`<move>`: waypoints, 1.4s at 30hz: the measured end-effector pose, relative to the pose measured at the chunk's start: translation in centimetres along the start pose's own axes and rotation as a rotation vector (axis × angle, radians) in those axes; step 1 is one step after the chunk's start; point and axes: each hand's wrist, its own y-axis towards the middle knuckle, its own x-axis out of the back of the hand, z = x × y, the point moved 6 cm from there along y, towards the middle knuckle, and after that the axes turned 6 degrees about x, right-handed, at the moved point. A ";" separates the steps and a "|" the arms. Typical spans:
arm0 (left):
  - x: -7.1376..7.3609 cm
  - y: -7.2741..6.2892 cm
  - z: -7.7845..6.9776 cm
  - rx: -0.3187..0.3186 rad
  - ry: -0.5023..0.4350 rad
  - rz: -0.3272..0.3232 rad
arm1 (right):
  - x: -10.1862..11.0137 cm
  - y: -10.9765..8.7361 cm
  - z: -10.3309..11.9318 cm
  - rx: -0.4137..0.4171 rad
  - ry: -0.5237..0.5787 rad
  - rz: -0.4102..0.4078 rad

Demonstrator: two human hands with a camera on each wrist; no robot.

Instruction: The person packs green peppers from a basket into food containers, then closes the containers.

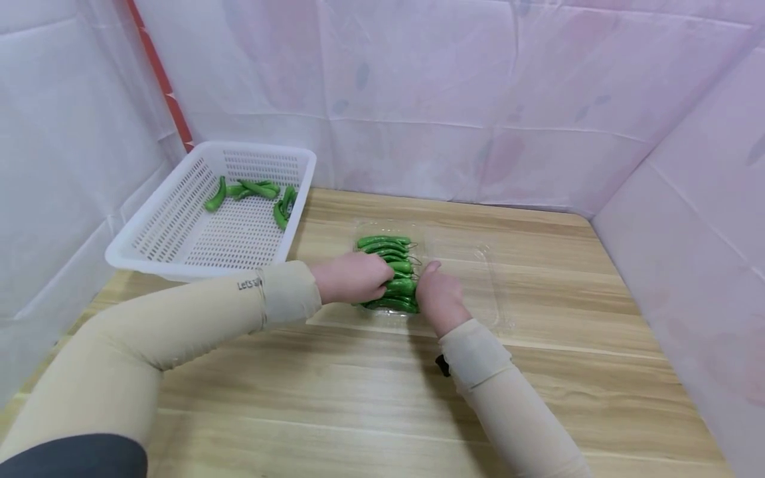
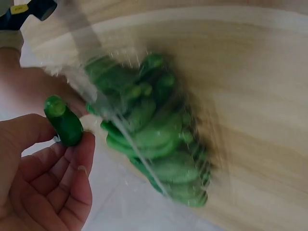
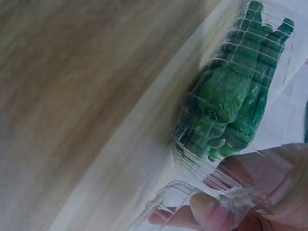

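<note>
A clear plastic clamshell box (image 1: 388, 315) lies on the table with its lid (image 1: 501, 292) folded out to the right. Green peppers (image 1: 385, 239) fill it in a row, their thin stems pointing right. Over the box, my left hand (image 1: 360, 276) pinches one green pepper (image 2: 67, 124) between thumb and fingers, its blunt end showing in the left wrist view. My right hand (image 1: 441, 295) is at the box's right side, between tray and lid, thumb raised in the head view. Its thumb and fingers (image 3: 204, 204) grip the clear plastic edge in the right wrist view.
A white slotted basket (image 1: 173, 271) stands at the back left with several green peppers (image 1: 258, 189) inside. The wood-grain table (image 1: 335, 405) meets pale patterned sheeting (image 1: 430, 99) at the back and sides.
</note>
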 end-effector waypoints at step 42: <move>-2.6 1.4 -0.6 0.109 0.159 -0.041 | 0.1 -0.2 0.0 0.002 0.027 -0.019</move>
